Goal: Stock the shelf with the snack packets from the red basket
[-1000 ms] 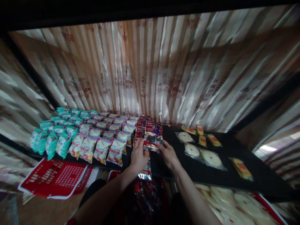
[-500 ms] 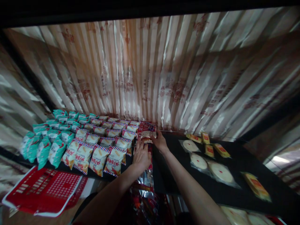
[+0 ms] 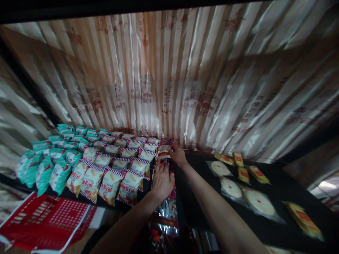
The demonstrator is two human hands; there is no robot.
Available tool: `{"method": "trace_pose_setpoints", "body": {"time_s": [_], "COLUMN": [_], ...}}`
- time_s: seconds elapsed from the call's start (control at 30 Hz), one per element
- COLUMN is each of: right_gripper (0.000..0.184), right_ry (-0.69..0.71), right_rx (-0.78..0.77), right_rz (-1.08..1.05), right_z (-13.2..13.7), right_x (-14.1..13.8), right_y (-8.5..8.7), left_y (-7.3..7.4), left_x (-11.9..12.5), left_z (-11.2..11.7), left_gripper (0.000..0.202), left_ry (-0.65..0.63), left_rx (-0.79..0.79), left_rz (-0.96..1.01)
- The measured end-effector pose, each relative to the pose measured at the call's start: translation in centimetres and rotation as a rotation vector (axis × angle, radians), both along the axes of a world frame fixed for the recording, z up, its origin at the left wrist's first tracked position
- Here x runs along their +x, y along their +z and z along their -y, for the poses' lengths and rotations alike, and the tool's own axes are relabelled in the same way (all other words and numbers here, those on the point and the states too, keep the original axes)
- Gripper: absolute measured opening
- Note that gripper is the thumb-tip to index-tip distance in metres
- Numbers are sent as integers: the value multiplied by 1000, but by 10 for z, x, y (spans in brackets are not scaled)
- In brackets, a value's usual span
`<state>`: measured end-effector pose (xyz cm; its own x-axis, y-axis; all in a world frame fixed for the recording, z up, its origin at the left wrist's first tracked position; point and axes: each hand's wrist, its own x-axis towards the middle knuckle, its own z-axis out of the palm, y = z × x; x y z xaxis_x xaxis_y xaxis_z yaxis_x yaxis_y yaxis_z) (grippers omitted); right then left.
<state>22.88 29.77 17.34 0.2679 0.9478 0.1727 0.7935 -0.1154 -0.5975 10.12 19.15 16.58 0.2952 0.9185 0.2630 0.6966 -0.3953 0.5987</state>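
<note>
A column of dark red, shiny snack packets (image 3: 169, 204) runs front to back on the black shelf (image 3: 194, 190). My left hand (image 3: 162, 180) lies flat on it, palm down, with the fingers stretched toward the wall. Further back, my right hand (image 3: 178, 156) pinches the right edge of the rearmost red packet (image 3: 164, 148), which has a pale picture on it. Its fingertips are partly hidden. Close by on the left stand rows of white snack bags (image 3: 131, 185) with striped tops.
Teal snack bags (image 3: 59, 173) fill the far left. Round white items in clear wrap (image 3: 258, 201) and yellow packets (image 3: 302, 218) lie to the right. A red basket (image 3: 50, 222) sits below the front left edge. Crinkled, printed sheeting (image 3: 169, 77) covers the back.
The view has shifted slightly. My right hand sits a little further back and left at the rearmost packet. My left hand stays flat on the red packets.
</note>
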Motion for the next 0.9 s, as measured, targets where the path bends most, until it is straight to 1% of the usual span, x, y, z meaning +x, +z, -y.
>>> {"method": "trace_pose_setpoints", "body": {"time_s": [0.17, 0.37, 0.47, 0.57, 0.67, 0.73, 0.83, 0.9], "right_gripper": [26, 28, 27, 25, 30, 32, 35, 36], "right_ry": [1, -23, -22, -12, 0, 3, -29, -64], "right_rx": [-46, -90, -31, 75, 185, 251, 326, 358], "right_rz": [68, 165, 249, 242, 141, 61, -78, -198], "right_z": [-2, 6, 11, 19, 32, 45, 74, 103], "right_x": [-1, -2, -1, 1, 5, 7, 12, 14], "right_y": [1, 1, -2, -8, -14, -17, -15, -14], "left_y": [-4, -3, -1, 2, 10, 19, 29, 26], "left_x": [-1, -5, -7, -9, -9, -10, -13, -19], "left_z": [4, 7, 10, 19, 38, 57, 95, 123], "left_gripper": [44, 44, 44, 41, 36, 35, 34, 33], "left_ry": [9, 15, 13, 6, -25, -84, -219, -311], "left_rx": [14, 9, 17, 47, 93, 112, 103, 72], "left_rz": [35, 50, 63, 102, 184, 264, 387, 425]}}
